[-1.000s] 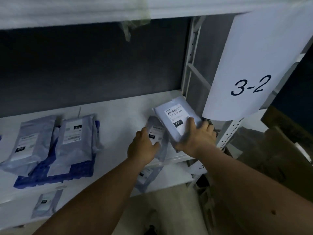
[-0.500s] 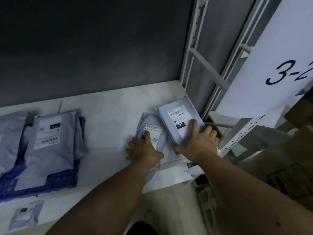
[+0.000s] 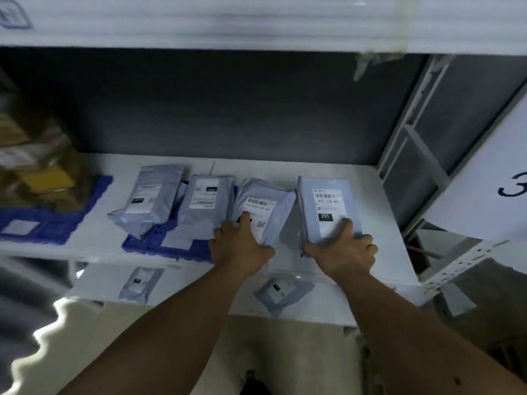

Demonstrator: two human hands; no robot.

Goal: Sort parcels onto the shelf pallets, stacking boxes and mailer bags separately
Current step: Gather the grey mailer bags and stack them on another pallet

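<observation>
- The left hand (image 3: pixel 241 246) lies flat, fingers spread, on a crumpled grey mailer bag (image 3: pixel 263 212) on the white shelf (image 3: pixel 379 223), its left edge over the blue pallet (image 3: pixel 159 240).
- The right hand (image 3: pixel 340 246) curls its grip round the near end of the "231" mailer bag (image 3: pixel 325 206), just beside the first.
- Both look light, soft and slick; I would pinch an edge or slide them flat.
- The "231" bag seems fuller and stiffer, so its near corners should take a grip well.
</observation>
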